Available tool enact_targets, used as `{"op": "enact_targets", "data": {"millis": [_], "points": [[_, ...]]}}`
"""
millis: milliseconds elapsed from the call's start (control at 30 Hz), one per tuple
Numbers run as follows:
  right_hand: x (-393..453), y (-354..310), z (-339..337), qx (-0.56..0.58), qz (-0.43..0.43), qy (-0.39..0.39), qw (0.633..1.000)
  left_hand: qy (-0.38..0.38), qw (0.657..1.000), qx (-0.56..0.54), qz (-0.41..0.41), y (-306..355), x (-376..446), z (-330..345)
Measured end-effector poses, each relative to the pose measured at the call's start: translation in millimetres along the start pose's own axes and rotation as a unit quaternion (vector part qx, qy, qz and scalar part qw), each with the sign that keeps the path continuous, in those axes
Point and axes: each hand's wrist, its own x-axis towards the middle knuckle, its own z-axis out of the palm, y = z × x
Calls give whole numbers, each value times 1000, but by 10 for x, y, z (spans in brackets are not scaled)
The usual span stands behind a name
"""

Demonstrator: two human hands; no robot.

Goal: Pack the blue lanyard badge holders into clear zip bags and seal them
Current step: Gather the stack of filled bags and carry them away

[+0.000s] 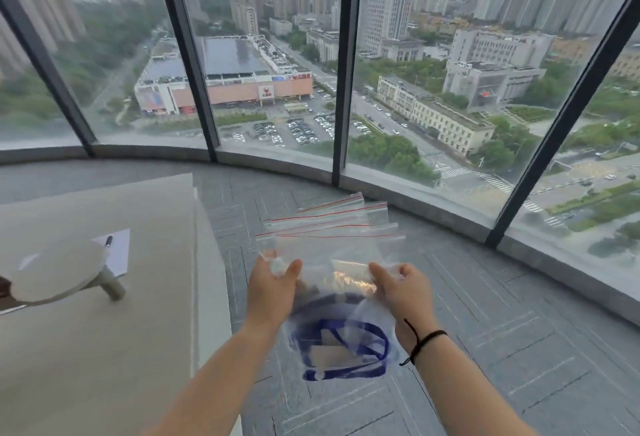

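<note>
I hold a fanned stack of clear zip bags (332,227) with red seal lines out in front of me, above the floor. My left hand (272,291) pinches the stack's left side and my right hand (401,293) pinches its right side, thumbs on top. Lower down between my wrists hangs a clear bag (367,314) with a coiled blue lanyard badge holder (343,349) inside it. Whether that bag's seal is closed is hidden by the other bags and my hands.
A beige table (104,349) stands at my left with a white round-based object (59,278), a paper sheet (119,252) and a pen (108,240) on it. Grey carpet (519,331) runs to a curved window wall (346,71) ahead.
</note>
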Motion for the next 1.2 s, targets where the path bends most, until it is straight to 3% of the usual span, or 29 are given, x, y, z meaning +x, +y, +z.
{"op": "enact_targets", "data": {"millis": [433, 933, 1200], "points": [[1635, -608, 1223, -74, 1, -242, 968, 240, 967, -55, -60, 237, 1173, -49], [3122, -1104, 3984, -99, 8, -375, 922, 371, 918, -109, -93, 251, 3556, -1028], [3916, -1122, 5466, -115, 21, -467, 876, 462, 871, -100, -133, 162, 4708, -1461]]}}
